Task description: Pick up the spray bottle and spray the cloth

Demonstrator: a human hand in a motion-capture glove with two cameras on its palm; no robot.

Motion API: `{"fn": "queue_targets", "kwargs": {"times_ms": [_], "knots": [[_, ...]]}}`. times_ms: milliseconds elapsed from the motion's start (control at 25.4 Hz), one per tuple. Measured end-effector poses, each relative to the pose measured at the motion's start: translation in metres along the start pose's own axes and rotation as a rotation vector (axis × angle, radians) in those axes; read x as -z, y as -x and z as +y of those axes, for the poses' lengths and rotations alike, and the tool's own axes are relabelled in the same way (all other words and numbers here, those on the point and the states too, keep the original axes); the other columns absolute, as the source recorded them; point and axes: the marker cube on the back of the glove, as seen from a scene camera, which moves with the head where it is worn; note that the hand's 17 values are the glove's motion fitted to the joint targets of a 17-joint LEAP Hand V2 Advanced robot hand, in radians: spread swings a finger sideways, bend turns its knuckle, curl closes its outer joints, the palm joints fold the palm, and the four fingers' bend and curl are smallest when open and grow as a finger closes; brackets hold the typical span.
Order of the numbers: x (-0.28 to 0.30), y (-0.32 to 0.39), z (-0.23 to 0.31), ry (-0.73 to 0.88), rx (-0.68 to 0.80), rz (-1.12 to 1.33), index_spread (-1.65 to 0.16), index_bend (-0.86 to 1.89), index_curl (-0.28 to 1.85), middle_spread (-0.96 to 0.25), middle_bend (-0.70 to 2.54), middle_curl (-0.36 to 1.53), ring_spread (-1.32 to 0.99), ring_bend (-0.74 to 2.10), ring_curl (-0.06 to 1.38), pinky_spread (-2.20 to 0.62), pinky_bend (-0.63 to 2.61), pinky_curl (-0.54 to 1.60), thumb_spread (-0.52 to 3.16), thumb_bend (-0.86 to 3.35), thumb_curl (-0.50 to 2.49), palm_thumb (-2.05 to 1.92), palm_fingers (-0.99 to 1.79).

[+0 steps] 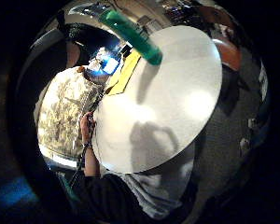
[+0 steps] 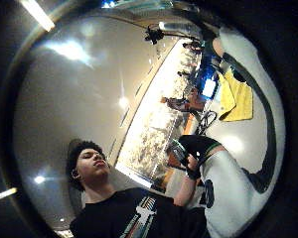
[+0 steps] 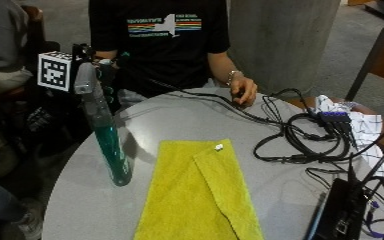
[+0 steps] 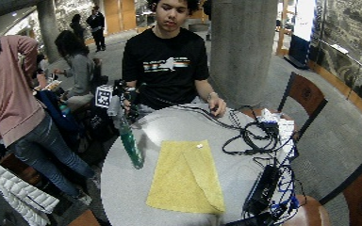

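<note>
hand at the spray head, bottle tilted over the table's edge

no brand or label can be read on the spray bottle [image 3: 105, 140]; the only print in sight is a striped graphic with small lettering on the person's black t-shirt [image 3: 162, 25], too small to make out.

the gloved right hand [image 3: 102, 70] is raised at the table's edge, at the top of the bottle beside its grey spray head. whether its fingers wrap the neck cannot be told from the outside view, since the hand is mostly hidden. the bottle is tall and slim, clear with green liquid in its lower part. it leans, its base on or just above the round grey table [image 3: 179, 115], just beside the yellow cloth [image 3: 195, 195] and apart from it. the cloth lies flat with one long flap folded over. in the little finger side palm view the green bottle reaches out over the tabletop with the cloth beyond.

the bare left hand [image 3: 242, 92] rests on the table's far side by black cables [image 3: 298, 140].
</note>
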Motion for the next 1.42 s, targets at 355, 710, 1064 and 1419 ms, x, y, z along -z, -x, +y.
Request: {"fn": "queue_targets", "kwargs": {"times_ms": [355,710,1064,1419], "knots": [[0.002,-0.015,-0.059,-0.098,-0.018,0.046,-0.33,0.08,0.15,0.0,0.38,0.36,-0.01,0.5,0.33,0.17,0.53,0.35,0.95,0.0,0.32,0.73,0.62],[-0.005,-0.038,-0.12,-0.085,-0.079,0.078,-0.34,0.07,0.15,0.02,0.33,0.37,0.01,0.47,0.33,0.22,0.57,0.36,0.94,-0.02,0.33,0.78,0.54],[-0.012,-0.027,-0.146,-0.135,-0.062,0.088,-0.29,0.23,0.19,0.0,0.35,0.39,0.0,0.43,0.31,0.18,0.58,0.35,0.93,0.08,0.4,0.99,0.73],[-0.008,-0.05,-0.12,-0.325,-0.011,0.029,-0.23,0.27,0.29,-0.09,0.34,0.43,-0.1,0.6,0.39,-0.12,0.49,0.35,0.66,0.08,0.49,1.13,1.22]]}}
